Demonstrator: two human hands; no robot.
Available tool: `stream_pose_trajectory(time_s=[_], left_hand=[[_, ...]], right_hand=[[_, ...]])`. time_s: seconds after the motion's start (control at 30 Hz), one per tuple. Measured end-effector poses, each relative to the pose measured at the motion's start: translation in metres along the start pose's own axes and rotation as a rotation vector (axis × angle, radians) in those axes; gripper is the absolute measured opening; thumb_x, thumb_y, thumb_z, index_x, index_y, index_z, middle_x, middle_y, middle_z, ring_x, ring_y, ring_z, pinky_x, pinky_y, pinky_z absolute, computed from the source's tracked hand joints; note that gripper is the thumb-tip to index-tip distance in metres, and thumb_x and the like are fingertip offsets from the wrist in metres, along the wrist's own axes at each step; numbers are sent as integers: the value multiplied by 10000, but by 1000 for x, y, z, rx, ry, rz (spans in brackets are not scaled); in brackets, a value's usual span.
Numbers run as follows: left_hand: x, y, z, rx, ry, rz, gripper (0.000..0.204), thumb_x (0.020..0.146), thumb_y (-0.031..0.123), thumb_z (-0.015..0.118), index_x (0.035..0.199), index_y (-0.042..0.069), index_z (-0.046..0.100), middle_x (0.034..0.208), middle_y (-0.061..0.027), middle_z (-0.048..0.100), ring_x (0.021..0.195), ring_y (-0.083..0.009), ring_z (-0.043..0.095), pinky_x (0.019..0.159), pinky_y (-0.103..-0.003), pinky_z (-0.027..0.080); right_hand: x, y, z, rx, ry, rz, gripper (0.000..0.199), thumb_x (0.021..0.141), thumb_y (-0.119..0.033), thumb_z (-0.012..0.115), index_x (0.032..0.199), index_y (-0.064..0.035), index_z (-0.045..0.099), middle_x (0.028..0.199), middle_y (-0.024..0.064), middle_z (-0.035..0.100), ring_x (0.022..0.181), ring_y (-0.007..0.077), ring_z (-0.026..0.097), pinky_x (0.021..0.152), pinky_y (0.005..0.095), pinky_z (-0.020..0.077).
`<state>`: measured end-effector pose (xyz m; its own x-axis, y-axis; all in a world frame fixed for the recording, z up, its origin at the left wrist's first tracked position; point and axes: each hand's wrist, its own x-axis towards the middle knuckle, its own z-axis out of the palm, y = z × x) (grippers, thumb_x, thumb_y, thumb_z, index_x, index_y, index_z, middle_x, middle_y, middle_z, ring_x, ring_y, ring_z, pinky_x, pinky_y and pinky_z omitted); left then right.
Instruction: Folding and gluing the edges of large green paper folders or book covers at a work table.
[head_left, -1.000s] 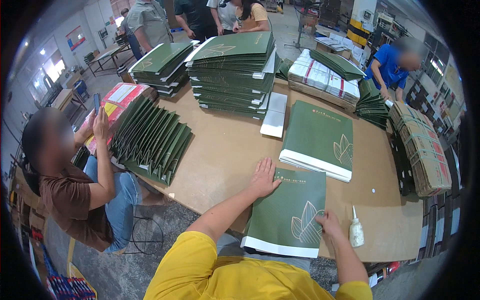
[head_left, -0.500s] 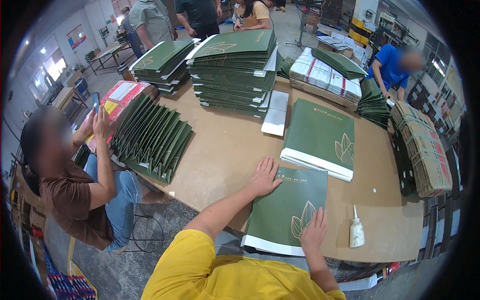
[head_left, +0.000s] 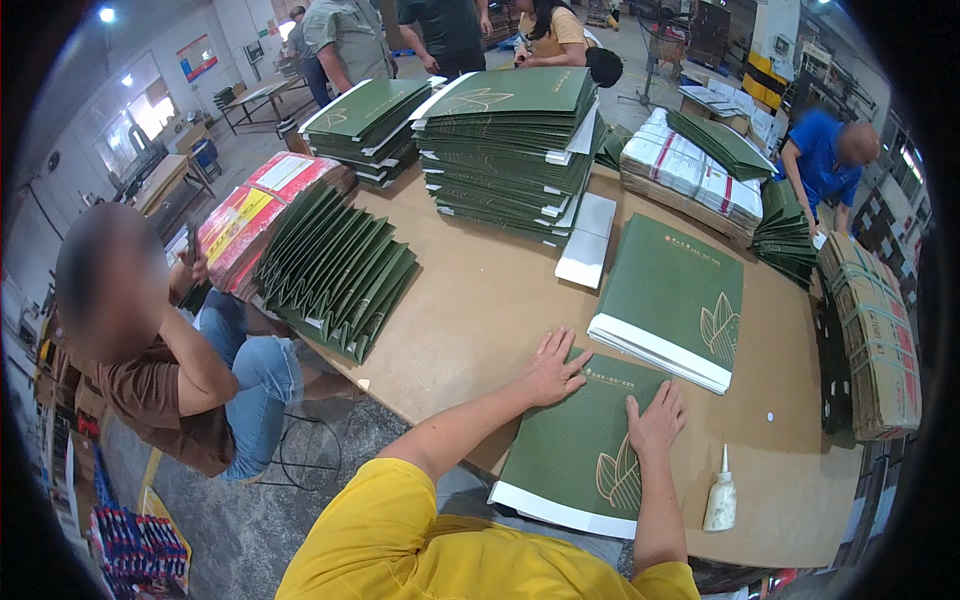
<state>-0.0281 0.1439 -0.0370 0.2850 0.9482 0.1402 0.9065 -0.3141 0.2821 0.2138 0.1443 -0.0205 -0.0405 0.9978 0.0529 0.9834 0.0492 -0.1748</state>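
Observation:
A flat green paper bag (head_left: 580, 455) with a gold leaf print and a white bottom strip lies on the brown table (head_left: 480, 300) in front of me. My left hand (head_left: 550, 368) presses flat on its upper left corner, fingers spread. Flat on the bag's upper right part rests my right hand (head_left: 655, 418), just above the leaf print. Neither hand grips anything. Just beyond my hands sits a low stack of the same green bags (head_left: 675, 300).
A small white glue bottle (head_left: 721, 492) stands right of the bag. Tall piles of green bags (head_left: 510, 140) fill the far table, fanned ones (head_left: 335, 270) at the left edge. A seated person (head_left: 170, 360) is at left, another in blue (head_left: 830, 160) at right.
My right hand has slid from the bag's right edge up and leftward across its face. My left hand has stayed on the upper left corner.

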Motion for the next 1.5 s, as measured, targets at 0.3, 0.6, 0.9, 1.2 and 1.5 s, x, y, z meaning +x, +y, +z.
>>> stream_pose_trajectory(time_s=[0.3, 0.6, 0.9, 1.2, 1.5], left_hand=[[8, -2, -3, 6, -28, -12, 583, 921, 487, 402, 1415, 180, 366, 1478, -259, 194, 1391, -407, 126, 1131, -497, 100], [11, -2, 4, 26, -1, -23, 573, 913, 458, 431, 1404, 167, 381, 1476, -249, 204, 1381, -403, 158, 1125, -491, 124], [-48, 32, -34, -11, 63, -235, 508, 876, 310, 542, 1336, 125, 429, 1224, -261, 450, 1121, -415, 459, 889, -499, 418], [-144, 70, -25, -303, 168, -394, 441, 862, 120, 546, 1295, 145, 468, 902, -214, 531, 694, -397, 573, 642, -502, 479], [-143, 66, -20, 74, 49, -40, 710, 859, 443, 555, 1373, -3, 353, 1456, -225, 267, 1362, -385, 217, 1076, -527, 229]], right_hand=[[23, -9, -9, -42, 75, 49, 791, 821, -541, 545, 1312, 56, 382, 1236, 179, 445, 1101, 319, 416, 919, 438, 324], [-102, 9, 3, -28, -48, -239, 911, 818, -540, 531, 1376, 120, 244, 1479, 275, 172, 1393, 391, 115, 1118, 521, 94], [-122, 6, -7, 71, -114, -200, 910, 824, -555, 522, 1385, 106, 242, 1471, 282, 186, 1390, 392, 124, 1113, 538, 87], [-119, 3, -13, 70, -133, -176, 905, 830, -517, 548, 1409, 82, 194, 1487, 262, 153, 1403, 367, 89, 1118, 522, 86], [-116, 3, -11, 59, -109, -216, 906, 836, -562, 504, 1401, 88, 224, 1485, 253, 173, 1400, 365, 106, 1113, 532, 86]])
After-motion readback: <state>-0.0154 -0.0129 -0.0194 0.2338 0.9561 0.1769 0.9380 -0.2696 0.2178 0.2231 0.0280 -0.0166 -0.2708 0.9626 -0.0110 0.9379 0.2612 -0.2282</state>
